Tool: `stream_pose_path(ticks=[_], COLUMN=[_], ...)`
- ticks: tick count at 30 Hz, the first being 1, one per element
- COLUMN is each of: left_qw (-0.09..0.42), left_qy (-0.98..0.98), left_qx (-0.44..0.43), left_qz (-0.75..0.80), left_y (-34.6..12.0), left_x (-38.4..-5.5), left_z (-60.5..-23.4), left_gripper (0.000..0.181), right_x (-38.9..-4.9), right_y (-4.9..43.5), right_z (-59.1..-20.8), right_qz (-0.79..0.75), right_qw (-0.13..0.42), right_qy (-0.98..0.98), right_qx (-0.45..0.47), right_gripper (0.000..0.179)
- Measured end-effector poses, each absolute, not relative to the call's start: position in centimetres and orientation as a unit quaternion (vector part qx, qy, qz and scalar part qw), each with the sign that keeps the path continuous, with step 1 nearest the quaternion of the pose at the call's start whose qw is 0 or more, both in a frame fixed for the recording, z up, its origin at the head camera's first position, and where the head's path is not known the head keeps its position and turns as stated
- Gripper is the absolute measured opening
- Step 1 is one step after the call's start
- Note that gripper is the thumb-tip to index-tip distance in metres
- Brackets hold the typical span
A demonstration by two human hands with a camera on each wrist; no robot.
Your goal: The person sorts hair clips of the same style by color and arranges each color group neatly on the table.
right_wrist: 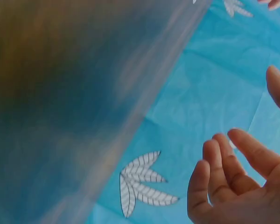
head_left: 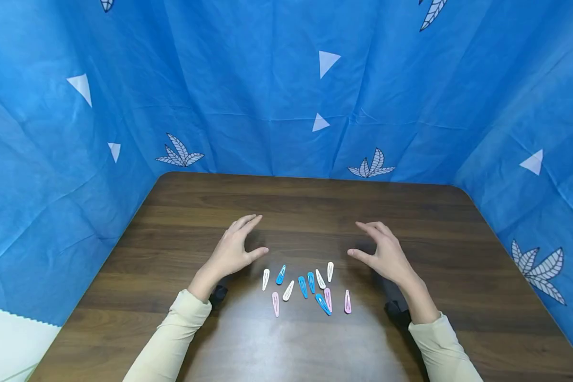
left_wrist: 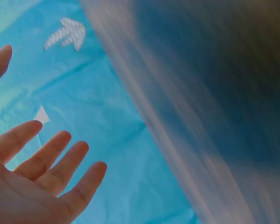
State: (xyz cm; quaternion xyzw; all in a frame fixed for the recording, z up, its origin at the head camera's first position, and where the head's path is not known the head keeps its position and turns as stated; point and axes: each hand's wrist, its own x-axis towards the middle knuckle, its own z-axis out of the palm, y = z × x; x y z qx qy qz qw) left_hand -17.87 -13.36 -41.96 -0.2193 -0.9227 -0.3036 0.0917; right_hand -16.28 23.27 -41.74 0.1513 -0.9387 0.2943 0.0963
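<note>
Hair clips (head_left: pixel 303 287) are scattered on the surface (head_left: pixel 310 204), roughly between the left hand (head_left: pixel 232 250) and right hand (head_left: pixel 385 254); both hands are spread, with nothing gripped. Light, stiff, perhaps slippery handling is expected; each is probably best pinched across its width.

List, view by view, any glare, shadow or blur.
Head view: pale glare on the near part of the table, dark shadows beside both sleeves; left wrist view: table blurred and streaky, left hand clearer; right wrist view: table blurred too, printed leaves crisp.
</note>
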Motion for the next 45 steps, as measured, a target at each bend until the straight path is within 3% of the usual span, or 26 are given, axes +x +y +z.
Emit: stream_pose_path(ticks=[15,29,45], left_qw=[-0.01,-0.035,-0.026], left_qy=[-0.894,-0.891,-0.896], left_qx=[-0.295,-0.33,-0.338], left_qz=[-0.338,-0.309,-0.285], left_y=[-10.4,-8.8,-8.7], left_x=[-15.1,-14.5,-14.7], left_z=[-42.9,-44.5,-45.3], left_gripper=[0.072,0.062,0.056], right_x=[-15.5,-15.3,-15.4], right_y=[20.1,18.1,18.4], right_z=[-43.4,-44.0,-44.9], right_qz=[0.321,0.28,0.28], right_qw=[0.001,-0.069,-0.072], right_qy=[-0.905,-0.906,-0.907], right_qx=[0.279,0.309,0.306], right_gripper=[0.062,0.054,0.052])
